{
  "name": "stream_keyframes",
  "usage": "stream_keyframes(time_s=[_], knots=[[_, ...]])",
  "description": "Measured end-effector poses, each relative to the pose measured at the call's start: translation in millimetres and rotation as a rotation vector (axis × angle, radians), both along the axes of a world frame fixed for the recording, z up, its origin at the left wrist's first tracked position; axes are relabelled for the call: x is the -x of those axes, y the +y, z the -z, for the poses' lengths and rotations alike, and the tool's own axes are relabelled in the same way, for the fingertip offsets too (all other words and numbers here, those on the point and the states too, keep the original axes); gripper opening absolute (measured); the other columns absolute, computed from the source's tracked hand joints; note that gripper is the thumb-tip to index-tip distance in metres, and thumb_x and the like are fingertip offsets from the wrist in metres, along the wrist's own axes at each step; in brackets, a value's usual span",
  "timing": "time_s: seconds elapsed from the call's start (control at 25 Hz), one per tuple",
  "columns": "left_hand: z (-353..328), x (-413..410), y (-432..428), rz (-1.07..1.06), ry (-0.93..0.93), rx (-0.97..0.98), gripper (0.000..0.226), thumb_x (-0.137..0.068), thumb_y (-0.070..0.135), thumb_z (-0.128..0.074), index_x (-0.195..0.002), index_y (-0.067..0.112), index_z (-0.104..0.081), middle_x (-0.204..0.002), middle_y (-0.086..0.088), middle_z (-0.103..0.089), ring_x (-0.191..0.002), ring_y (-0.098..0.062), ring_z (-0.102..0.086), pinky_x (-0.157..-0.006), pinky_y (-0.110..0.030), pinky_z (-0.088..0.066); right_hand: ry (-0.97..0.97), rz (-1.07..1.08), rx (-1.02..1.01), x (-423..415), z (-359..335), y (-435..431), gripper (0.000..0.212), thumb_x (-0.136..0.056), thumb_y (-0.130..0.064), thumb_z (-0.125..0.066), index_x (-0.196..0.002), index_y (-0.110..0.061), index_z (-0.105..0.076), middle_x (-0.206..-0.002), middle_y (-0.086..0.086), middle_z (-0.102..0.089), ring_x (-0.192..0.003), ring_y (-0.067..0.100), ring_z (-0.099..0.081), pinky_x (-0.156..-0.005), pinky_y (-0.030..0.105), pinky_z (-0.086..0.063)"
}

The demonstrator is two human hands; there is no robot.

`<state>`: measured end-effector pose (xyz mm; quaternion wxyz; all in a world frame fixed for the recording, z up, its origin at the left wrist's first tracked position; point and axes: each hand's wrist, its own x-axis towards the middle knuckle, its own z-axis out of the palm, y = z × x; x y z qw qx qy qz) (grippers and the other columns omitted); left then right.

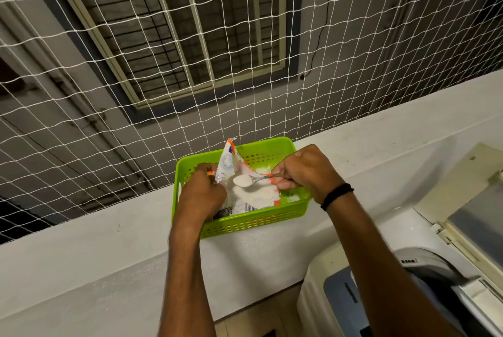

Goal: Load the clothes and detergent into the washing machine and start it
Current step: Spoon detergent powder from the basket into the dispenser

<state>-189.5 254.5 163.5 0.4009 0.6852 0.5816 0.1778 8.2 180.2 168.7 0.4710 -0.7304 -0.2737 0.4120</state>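
In green basket [245,223] on ledge [109,249]: detergent packet [227,165] pinched open by left hand [202,195]; spoon [246,180] crosswise, heaped bowl pointing left, handle gripped in curled fingers of right hand [304,170].

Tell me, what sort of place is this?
Likely a home balcony used for laundry: white safety netting closes the open side above the ledge, a washing machine stands beside it, and a detergent packet sits in a green basket.

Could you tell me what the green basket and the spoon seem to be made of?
The green basket looks like glossy moulded plastic, given its bright colour and perforated walls. The spoon seems polished metal, judging by its silvery shine.
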Motion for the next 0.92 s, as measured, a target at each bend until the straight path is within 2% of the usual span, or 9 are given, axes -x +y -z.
stream_keyframes(time_s=[0.12, 0.24, 0.36, 0.44, 0.56, 0.68, 0.76, 0.84, 0.92], knots=[[-3, -3, -2, -0.045, -0.104, -0.018, 0.065, -0.071, 0.016, -0.058, -0.135, 0.020, -0.051, -0.124, -0.008, -0.066, -0.109, -0.031, -0.064, -0.096, -0.051, -0.053, 0.094, 0.027, -0.047, 0, -6, -10, 0.025, -0.080, 0.007, -0.046, -0.072, 0.011, -0.070, -0.067, 0.023, -0.069, -0.051, 0.022, -0.070, -0.046, 0.022, -0.055], [-6, -7, -6, -0.115, -0.251, -0.110, 0.057, -0.083, -0.002, -0.063, -0.135, 0.017, -0.053, -0.118, -0.008, -0.062, -0.094, -0.017, -0.061, -0.087, -0.038, -0.053, 0.098, 0.028, -0.066, 0, -15, -26, 0.027, -0.083, 0.010, -0.046, -0.074, 0.008, -0.071, -0.065, 0.021, -0.067, -0.047, 0.018, -0.067, -0.045, 0.021, -0.056], [-16, -19, -22, -0.208, -0.494, -0.264, 0.047, -0.084, -0.003, -0.065, -0.128, 0.014, -0.061, -0.117, -0.003, -0.066, -0.098, -0.010, -0.063, -0.084, -0.025, -0.051, 0.125, 0.033, -0.072, -5, -23, -49, 0.023, -0.088, 0.010, -0.048, -0.089, 0.015, -0.070, -0.072, 0.022, -0.065, -0.051, 0.019, -0.062, -0.050, 0.021, -0.059], [-24, -35, -37, -0.253, -0.718, -0.324, 0.036, -0.085, -0.004, -0.064, -0.117, 0.011, -0.065, -0.115, -0.005, -0.070, -0.099, -0.009, -0.066, -0.088, -0.025, -0.054, 0.135, 0.040, -0.084, -12, -26, -69, 0.022, -0.090, 0.011, -0.049, -0.097, 0.019, -0.068, -0.078, 0.024, -0.062, -0.053, 0.018, -0.059, -0.052, 0.019, -0.057], [-29, -68, -63, -0.222, -0.893, -0.271, 0.018, -0.089, 0.002, -0.067, -0.106, 0.011, -0.068, -0.106, -0.015, -0.072, -0.090, -0.014, -0.066, -0.087, -0.034, -0.053, 0.168, 0.096, -0.093, -29, -27, -104, 0.024, -0.090, 0.016, -0.045, -0.105, 0.029, -0.059, -0.079, 0.023, -0.055, -0.056, 0.021, -0.051, -0.047, 0.015, -0.053], [-25, -102, -90, -0.122, -0.948, -0.080, 0.004, -0.095, 0.019, -0.065, -0.094, 0.019, -0.069, -0.095, -0.009, -0.072, -0.081, -0.017, -0.064, -0.078, -0.032, -0.051, 0.257, 0.252, -0.062, -53, -20, -144, 0.023, -0.091, 0.016, -0.043, -0.096, 0.025, -0.063, -0.069, 0.021, -0.059, -0.053, 0.022, -0.055, -0.048, 0.020, -0.055], [-17, -130, -110, -0.028, -0.920, 0.039, 0.012, -0.098, 0.025, -0.060, -0.091, 0.021, -0.068, -0.093, -0.006, -0.071, -0.079, -0.018, -0.065, -0.075, -0.029, -0.050, 0.311, 0.375, -0.065, -70, -10, -175, 0.025, -0.092, 0.013, -0.044, -0.079, 0.013, -0.066, -0.058, 0.017, -0.061, -0.049, 0.022, -0.057, -0.050, 0.024, -0.055], [-8, -158, -130, 0.062, -0.857, 0.119, 0.018, -0.101, 0.028, -0.055, -0.090, 0.022, -0.069, -0.094, -0.007, -0.070, -0.081, -0.021, -0.065, -0.075, -0.030, -0.049, 0.241, 0.500, -0.026, -87, 9, -204, 0.026, -0.091, 0.010, -0.054, -0.070, 0.004, -0.068, -0.059, 0.015, -0.066, -0.055, 0.023, -0.064, -0.057, 0.027, -0.060], [7, -185, -151, 0.135, -0.773, 0.194, 0.022, -0.102, 0.032, -0.053, -0.091, 0.021, -0.068, -0.094, -0.006, -0.071, -0.080, -0.021, -0.066, -0.074, -0.029, -0.050, 0.210, 0.610, -0.034, -101, 26, -234, 0.016, -0.087, 0.005, -0.061, -0.074, 0.003, -0.072, -0.059, 0.010, -0.070, -0.057, 0.020, -0.068, -0.060, 0.027, -0.062]])
